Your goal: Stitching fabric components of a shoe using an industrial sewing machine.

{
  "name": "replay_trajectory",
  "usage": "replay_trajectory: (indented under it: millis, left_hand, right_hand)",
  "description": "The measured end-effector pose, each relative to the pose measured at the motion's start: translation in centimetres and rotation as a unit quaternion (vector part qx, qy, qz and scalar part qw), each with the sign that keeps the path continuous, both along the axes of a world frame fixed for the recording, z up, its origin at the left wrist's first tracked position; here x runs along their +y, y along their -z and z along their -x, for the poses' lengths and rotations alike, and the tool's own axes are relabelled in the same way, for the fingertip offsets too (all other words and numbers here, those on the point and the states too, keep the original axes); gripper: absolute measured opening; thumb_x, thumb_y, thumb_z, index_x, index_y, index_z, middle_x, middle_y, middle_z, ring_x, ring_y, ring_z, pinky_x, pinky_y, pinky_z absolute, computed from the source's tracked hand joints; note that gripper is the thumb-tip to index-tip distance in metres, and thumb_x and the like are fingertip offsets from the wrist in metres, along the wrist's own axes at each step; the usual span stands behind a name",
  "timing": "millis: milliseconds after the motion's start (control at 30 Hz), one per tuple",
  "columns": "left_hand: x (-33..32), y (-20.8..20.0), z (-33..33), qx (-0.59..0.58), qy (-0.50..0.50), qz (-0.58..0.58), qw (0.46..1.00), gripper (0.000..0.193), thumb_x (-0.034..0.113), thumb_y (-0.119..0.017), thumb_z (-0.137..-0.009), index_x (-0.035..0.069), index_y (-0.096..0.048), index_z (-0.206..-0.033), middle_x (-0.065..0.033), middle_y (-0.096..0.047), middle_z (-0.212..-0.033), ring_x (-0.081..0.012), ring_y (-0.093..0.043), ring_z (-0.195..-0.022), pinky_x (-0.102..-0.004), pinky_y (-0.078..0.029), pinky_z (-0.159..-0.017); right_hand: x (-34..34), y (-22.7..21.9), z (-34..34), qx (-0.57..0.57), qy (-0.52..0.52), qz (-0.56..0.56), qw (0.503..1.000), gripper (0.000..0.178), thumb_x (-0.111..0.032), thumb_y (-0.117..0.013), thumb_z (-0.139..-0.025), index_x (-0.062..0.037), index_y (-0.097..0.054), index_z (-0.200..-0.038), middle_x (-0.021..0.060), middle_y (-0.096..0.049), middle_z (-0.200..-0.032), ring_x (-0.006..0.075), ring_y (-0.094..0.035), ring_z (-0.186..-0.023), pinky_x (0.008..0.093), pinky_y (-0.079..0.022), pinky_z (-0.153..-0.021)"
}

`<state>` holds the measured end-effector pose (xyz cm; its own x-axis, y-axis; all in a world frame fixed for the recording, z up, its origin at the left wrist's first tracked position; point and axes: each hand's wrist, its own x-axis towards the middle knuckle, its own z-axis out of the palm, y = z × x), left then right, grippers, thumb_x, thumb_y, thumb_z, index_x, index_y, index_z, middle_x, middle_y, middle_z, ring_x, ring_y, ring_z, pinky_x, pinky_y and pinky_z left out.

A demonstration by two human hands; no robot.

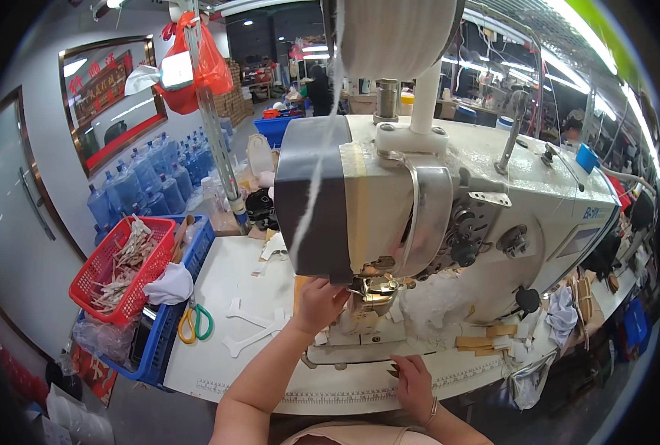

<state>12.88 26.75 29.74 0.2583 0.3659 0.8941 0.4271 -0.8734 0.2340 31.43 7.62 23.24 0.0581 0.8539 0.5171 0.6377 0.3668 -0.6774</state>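
A large cream and grey industrial sewing machine (389, 200) fills the middle of the view. My left hand (321, 305) is raised beside its needle and presser foot area (378, 288), fingers bent together. Their tips are partly hidden under the machine head, so what they hold, if anything, does not show. Lower and to the right, my right hand (417, 386) rests near the table's front edge. Between its thumb and fingers it pinches a small dark brown piece (394, 369), too small to name. White cut-out pieces (256, 330) lie left of my left forearm.
Green and yellow-handled scissors (195, 322) lie at the table's left, by a red basket (85, 285) of strips and a blue crate (152, 348). Tan scraps (486, 341) sit at the right. A large white thread spool (397, 37) hangs above; a measuring tape (330, 397) follows the front edge.
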Motion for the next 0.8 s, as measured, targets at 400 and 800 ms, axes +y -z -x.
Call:
replay_trajectory:
  millis: [400, 800]
  left_hand:
    - [1.3, 0.1, 0.4, 0.005, 0.033, 0.020, 0.999, 0.016, 0.000, -0.071, -0.063, 0.007, -0.065, -0.075, -0.0097, -0.063, -0.077, -0.0292, -0.062, -0.068, -0.0341, -0.049, -0.061]
    - [-6.8, -4.1, 0.0, 0.150, -0.137, -0.109, 0.973, 0.003, 0.009, -0.066, -0.075, 0.010, -0.063, -0.075, 0.0020, -0.055, -0.077, -0.0140, -0.060, -0.080, -0.0396, -0.039, -0.092]
  right_hand:
    - [-0.4, 1.1, 0.7, -0.138, -0.007, -0.032, 0.990, 0.038, -0.006, -0.065, -0.071, -0.0107, -0.062, -0.109, 0.0059, -0.059, -0.079, 0.0243, -0.057, -0.073, 0.0354, -0.044, -0.068]
    - [-0.8, 1.0, 0.8, -0.153, -0.026, 0.008, 0.988, 0.032, -0.012, -0.066, -0.076, -0.0182, -0.064, -0.107, 0.0002, -0.057, -0.073, 0.0198, -0.056, -0.068, 0.0338, -0.044, -0.066]
